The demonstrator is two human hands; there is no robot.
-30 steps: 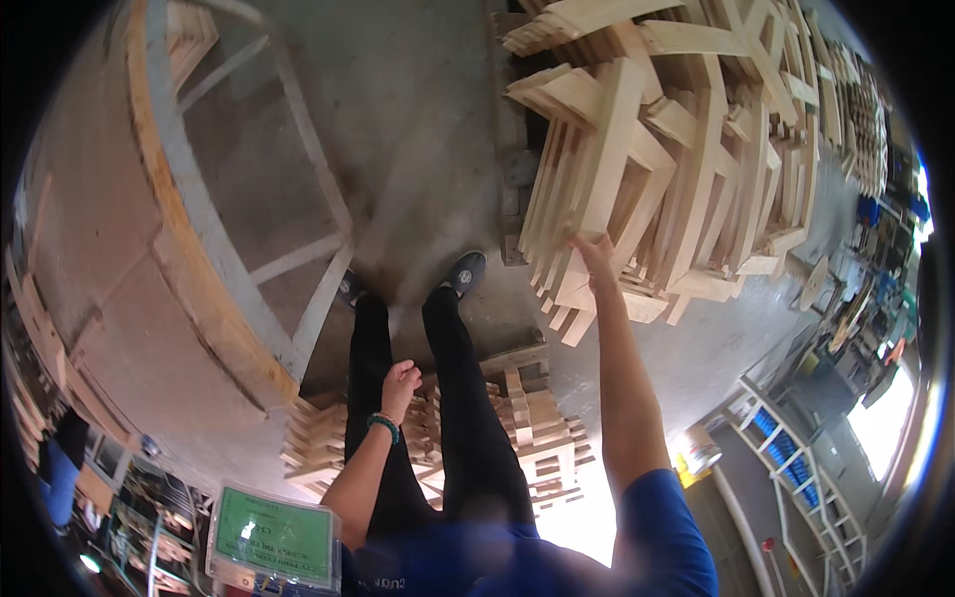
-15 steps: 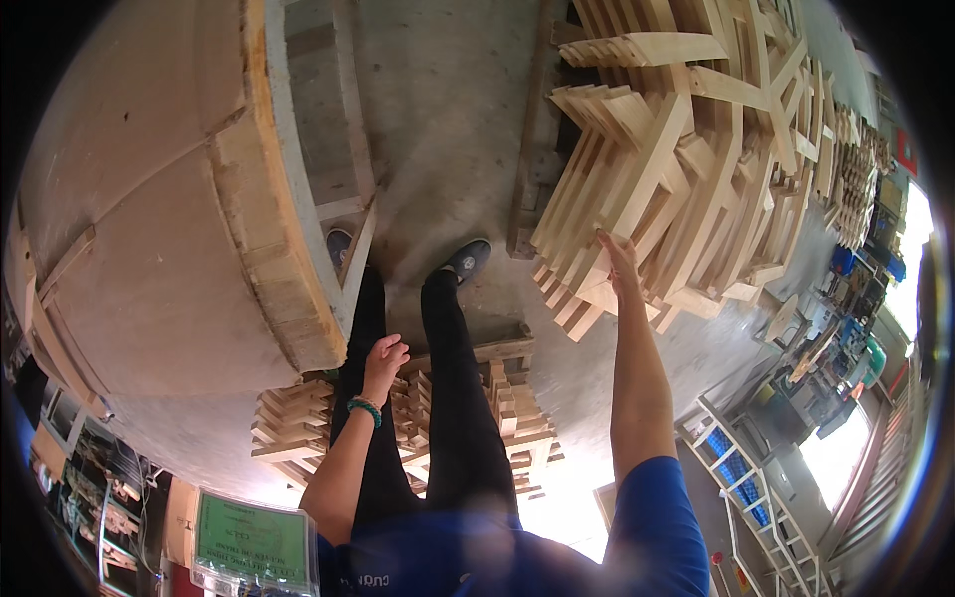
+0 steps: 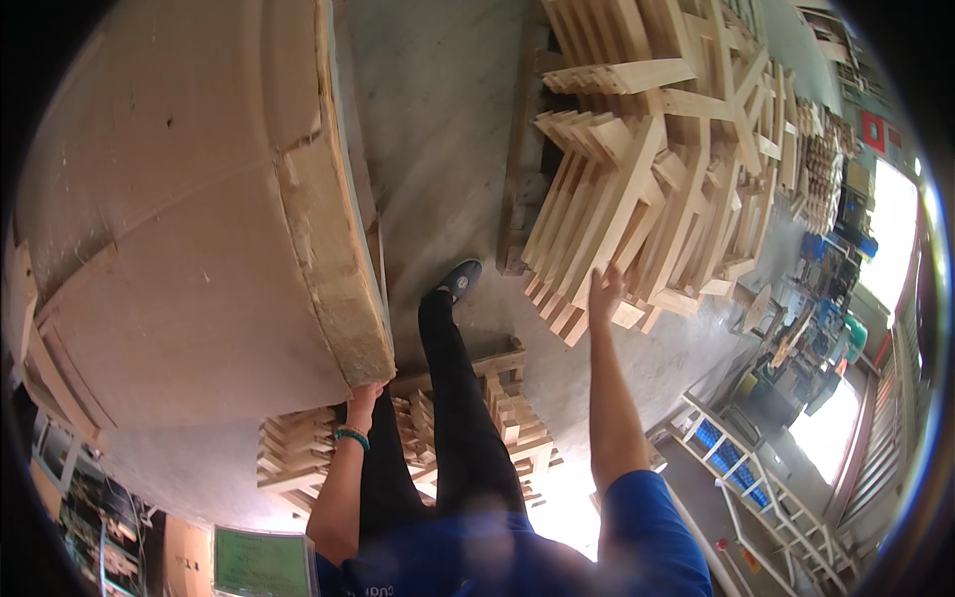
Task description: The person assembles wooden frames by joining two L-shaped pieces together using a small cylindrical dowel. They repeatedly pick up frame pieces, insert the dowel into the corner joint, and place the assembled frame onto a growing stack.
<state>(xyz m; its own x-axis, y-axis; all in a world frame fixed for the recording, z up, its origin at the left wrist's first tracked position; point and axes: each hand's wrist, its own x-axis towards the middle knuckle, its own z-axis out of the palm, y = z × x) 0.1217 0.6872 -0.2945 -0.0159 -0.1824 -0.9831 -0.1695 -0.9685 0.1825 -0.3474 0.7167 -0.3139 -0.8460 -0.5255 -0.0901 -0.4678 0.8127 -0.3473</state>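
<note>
Head view: left hand (image 3: 364, 398) raised to the lower corner of a large round wooden panel (image 3: 189, 219), fingers curled over its thick pale rim (image 3: 333, 259), thumb hidden behind the edge; teal wristband (image 3: 351, 436) just below the hand. Right hand (image 3: 603, 289) stretched forward with fingers close together and extended, fingertips resting on the near ends of a stack of pale wooden slatted frames (image 3: 647, 189); cannot tell whether any slat is actually gripped. Stack spreading up and away beyond the fingertips, set on the grey concrete floor (image 3: 448, 129). Between the two hands, dark-trousered legs and one black shoe (image 3: 460, 279). Below the left fingers, a lower pile of wooden frames (image 3: 298, 453). Far right of the right fingers, blue metal racks (image 3: 736, 458) and bright windows.
</note>
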